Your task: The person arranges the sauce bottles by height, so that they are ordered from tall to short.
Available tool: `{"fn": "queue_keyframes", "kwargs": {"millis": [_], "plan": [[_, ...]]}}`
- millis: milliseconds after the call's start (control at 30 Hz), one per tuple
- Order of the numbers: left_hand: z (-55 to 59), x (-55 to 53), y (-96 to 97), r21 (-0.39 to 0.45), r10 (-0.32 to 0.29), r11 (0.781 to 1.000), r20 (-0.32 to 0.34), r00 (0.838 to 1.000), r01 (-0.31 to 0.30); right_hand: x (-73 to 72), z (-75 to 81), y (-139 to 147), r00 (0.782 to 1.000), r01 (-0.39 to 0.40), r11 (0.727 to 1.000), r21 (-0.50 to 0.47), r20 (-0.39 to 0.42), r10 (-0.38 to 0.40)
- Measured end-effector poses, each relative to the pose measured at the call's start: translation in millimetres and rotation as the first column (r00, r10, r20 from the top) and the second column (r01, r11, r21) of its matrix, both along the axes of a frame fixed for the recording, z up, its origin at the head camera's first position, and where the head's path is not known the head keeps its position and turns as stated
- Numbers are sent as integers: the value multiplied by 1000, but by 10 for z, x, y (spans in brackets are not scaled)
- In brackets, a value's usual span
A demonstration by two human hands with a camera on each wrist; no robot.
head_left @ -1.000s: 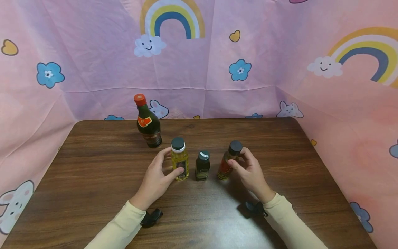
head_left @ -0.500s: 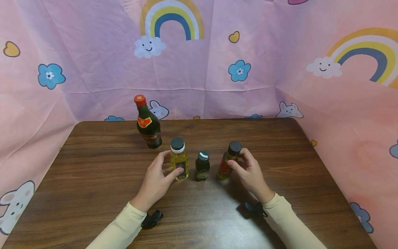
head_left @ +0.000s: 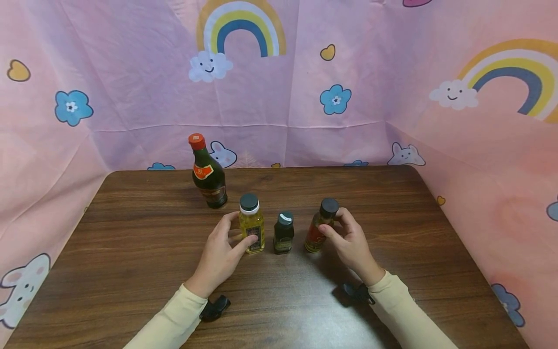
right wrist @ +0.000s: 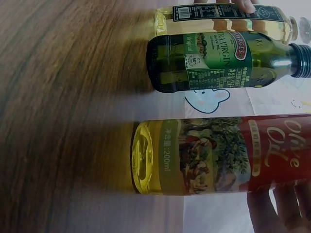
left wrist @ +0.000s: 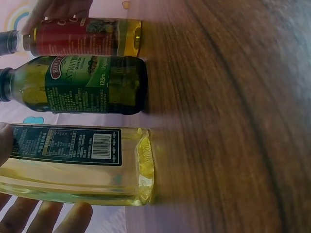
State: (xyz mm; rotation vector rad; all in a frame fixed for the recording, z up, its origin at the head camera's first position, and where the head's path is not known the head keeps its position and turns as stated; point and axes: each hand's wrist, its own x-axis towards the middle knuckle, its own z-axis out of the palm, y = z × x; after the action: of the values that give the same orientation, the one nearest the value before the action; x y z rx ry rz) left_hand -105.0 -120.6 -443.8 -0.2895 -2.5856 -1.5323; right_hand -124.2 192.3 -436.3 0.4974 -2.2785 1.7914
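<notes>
My left hand (head_left: 223, 252) grips a clear bottle of yellow oil (head_left: 251, 224), thumb across its dark label and fingers behind it. Its cap is dark green over a white collar. On the other side, my right hand (head_left: 352, 245) holds a red-labelled olive oil bottle (right wrist: 218, 155) with a black cap between thumb and fingers. Upright between the two stands a small dark green olive oil bottle (head_left: 284, 233), touched by neither hand; its label reads "Extra Virgin". All three stand in a row on the wooden table, and the wrist views show their bases at the tabletop.
A taller dark green bottle (head_left: 211, 177) with a red cap stands behind and left of the row. The brown wooden table (head_left: 131, 228) meets a pink and purple patterned cloth (head_left: 261, 106) at its back and sides. Both wrists carry a black camera mount (head_left: 214, 308).
Both hands keep their holds and the bottles stay in place. Only a very slight shift of the head view shows.
</notes>
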Motion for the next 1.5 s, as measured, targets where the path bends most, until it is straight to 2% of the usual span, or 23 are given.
{"fn": "queue_keyframes", "kwargs": {"millis": [267, 567, 733, 1067, 1267, 1500], "plan": [[-11, 0, 9, -6, 6, 1000, -8, 1000, -6, 5, 6, 0, 1000, 5, 1000, 1, 3, -5], [-4, 21, 27, -41, 20, 999, -72, 997, -23, 5, 4, -4, 1000, -17, 1000, -9, -13, 16], [15, -18, 38, -38, 18, 999, -93, 995, -21, 1, -7, -4, 1000, -12, 1000, -7, -22, 12], [113, -227, 49, -2, 16, 1000, -111, 994, -16, -2, -9, 4, 1000, -13, 1000, -11, -5, 13], [149, -415, 66, 14, 27, 1000, -123, 992, -25, 1, -12, 14, 1000, -16, 1000, -15, 7, 16], [228, -650, 84, 27, 49, 999, -107, 993, -47, -8, -24, 16, 1000, -19, 1000, -22, -6, 19]]}}
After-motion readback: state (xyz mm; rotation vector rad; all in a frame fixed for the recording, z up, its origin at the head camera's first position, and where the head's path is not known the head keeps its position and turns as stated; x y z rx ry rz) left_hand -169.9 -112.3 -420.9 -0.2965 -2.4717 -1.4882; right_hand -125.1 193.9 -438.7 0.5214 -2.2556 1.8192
